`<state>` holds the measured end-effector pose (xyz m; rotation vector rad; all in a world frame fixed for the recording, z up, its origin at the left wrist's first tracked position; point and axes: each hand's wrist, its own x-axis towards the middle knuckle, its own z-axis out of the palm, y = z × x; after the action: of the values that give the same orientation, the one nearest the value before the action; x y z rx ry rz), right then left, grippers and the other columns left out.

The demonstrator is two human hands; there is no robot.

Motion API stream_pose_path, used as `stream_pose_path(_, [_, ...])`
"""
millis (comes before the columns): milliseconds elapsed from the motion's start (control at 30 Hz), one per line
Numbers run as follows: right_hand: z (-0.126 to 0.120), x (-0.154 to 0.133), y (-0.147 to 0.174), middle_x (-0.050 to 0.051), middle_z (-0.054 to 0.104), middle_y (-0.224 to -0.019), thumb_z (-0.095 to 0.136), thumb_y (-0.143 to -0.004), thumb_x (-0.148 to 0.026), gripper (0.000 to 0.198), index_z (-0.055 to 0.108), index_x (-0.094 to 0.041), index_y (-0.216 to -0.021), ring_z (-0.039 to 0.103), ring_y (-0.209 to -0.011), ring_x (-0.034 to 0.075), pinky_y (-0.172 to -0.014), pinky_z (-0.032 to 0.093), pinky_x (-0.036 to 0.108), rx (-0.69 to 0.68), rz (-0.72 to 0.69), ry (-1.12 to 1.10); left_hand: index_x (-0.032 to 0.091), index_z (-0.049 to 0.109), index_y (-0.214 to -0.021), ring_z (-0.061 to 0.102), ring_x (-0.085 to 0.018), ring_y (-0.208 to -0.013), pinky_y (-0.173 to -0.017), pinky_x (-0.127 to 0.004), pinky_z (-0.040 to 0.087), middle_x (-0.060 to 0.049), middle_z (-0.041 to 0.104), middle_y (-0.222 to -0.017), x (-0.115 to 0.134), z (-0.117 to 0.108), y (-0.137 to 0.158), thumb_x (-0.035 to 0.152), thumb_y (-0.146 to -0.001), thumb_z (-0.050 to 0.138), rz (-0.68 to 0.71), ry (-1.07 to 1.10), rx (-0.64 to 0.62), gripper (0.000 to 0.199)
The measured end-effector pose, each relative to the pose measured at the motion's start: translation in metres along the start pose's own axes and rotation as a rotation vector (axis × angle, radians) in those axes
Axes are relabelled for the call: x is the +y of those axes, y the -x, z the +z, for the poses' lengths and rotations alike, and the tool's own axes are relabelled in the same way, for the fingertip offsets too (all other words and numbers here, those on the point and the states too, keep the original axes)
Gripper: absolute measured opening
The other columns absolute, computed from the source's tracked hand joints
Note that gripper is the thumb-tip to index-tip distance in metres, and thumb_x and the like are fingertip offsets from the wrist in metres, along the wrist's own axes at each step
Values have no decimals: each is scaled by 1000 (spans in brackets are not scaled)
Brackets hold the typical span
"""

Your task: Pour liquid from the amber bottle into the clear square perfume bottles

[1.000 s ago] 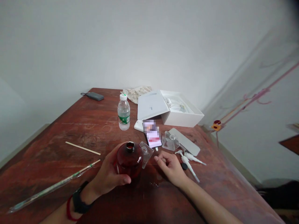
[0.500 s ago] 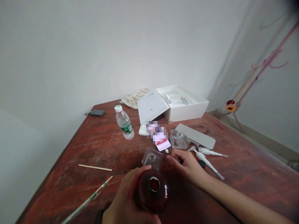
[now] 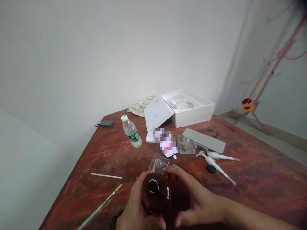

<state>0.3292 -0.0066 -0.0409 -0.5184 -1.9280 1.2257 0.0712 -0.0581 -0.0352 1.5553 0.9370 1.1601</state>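
Observation:
A dark red glass bottle [image 3: 155, 193] with an open round neck is lifted off the table [image 3: 251, 179], close to the camera. My left hand [image 3: 134, 207] wraps its left side and my right hand [image 3: 192, 201] clasps its right side, fingers curled around the body. Just beyond the bottle a small clear glass bottle [image 3: 158, 164] stands on the table. A second clear glass bottle [image 3: 186, 144] sits farther back to the right. Two white pump dispensers [image 3: 217, 161] and a small black cap [image 3: 211, 169] lie to the right of my hands.
A plastic water bottle [image 3: 131, 131], a phone [image 3: 166, 142], an open white box [image 3: 184, 110] with its lid leaning, a grey flat case [image 3: 203, 140], a cloth [image 3: 141, 106] and a dark power bank [image 3: 106, 123] lie farther back. A wooden stick [image 3: 106, 176] and a glass rod [image 3: 99, 209] lie left.
My left hand raised the red bottle from the table toward the camera. My right hand left the table and closed on the bottle's right side. The view swung leftward.

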Motion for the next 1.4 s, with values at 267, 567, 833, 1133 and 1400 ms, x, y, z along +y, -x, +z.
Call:
stream_pose_path(267, [1,-12,-3,18,61,-146,99,-64,-64,112,50,-24,-157,64,-134,40,-116,50,54,-67,33,8,34,51,-157,62,-43,-139,-115,-51,56,-13,63,-149,14,12,9,46,-70,104,-28,-142,18,103])
stream_pose_path(567, [4,-15,-2,18,59,-158,99,-71,-49,109,46,-32,-164,60,-144,42,-119,51,55,-80,-66,23,35,50,-157,46,-52,-152,-116,-63,53,-19,33,-170,3,-2,-9,59,-71,100,240,-200,-137,102])
stream_pose_path(833, [9,-21,-4,20,58,-156,98,-67,-47,101,55,-25,-155,56,-147,44,-121,48,57,-20,-75,33,36,43,-166,40,-50,-157,-125,-67,42,-18,36,-173,-6,0,-6,64,-80,91,236,-204,-215,102])
stream_pose_path(1133, [10,-28,-7,13,74,-125,96,-67,-37,78,64,-24,-137,76,-106,33,-92,63,42,58,104,-298,25,61,-148,75,-29,-106,-93,-39,62,-15,71,-131,19,-5,-25,78,-90,73,214,-136,-99,80])
stream_pose_path(1400, [9,-24,-9,11,75,-120,97,-67,-38,73,61,-22,-128,76,-108,32,-93,62,40,85,168,-296,19,73,-63,68,-23,-79,-75,-35,56,-12,77,-83,26,-14,-34,59,-113,47,328,-396,-75,69])
